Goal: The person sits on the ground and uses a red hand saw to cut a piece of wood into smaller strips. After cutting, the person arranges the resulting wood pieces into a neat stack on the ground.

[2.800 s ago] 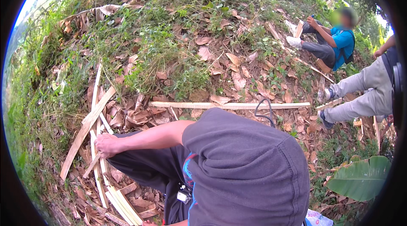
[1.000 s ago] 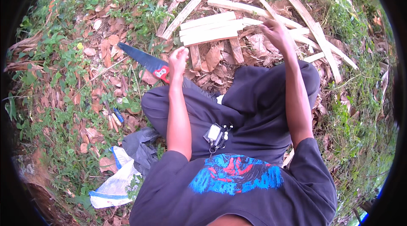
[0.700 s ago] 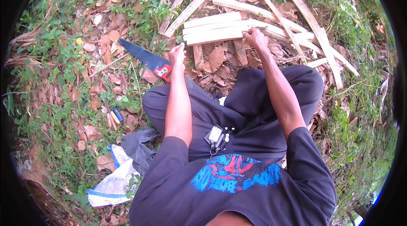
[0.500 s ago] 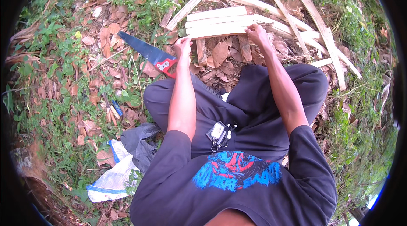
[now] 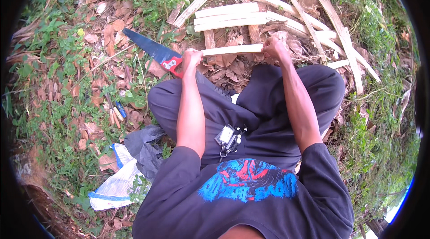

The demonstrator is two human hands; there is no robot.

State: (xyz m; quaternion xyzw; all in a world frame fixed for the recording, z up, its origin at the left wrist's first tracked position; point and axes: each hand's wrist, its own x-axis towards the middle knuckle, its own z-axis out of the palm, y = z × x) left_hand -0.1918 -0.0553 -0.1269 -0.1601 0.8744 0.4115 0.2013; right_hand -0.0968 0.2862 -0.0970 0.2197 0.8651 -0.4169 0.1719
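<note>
Fingers of both hands curl shut around one pale slat (image 5: pixel 232 50), the left hand (image 5: pixel 191 58) at its left end, the right hand (image 5: pixel 274 49) at its right. It lies level above the knees, just before a rack of slats (image 5: pixel 228 16) on dry leaves. Beside the left hand rests a saw (image 5: pixel 152 50), red handle touching it.

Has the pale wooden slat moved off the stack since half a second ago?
Yes. The slat has left the stack of slats and come toward the person, held between the left hand and the right hand.
</note>
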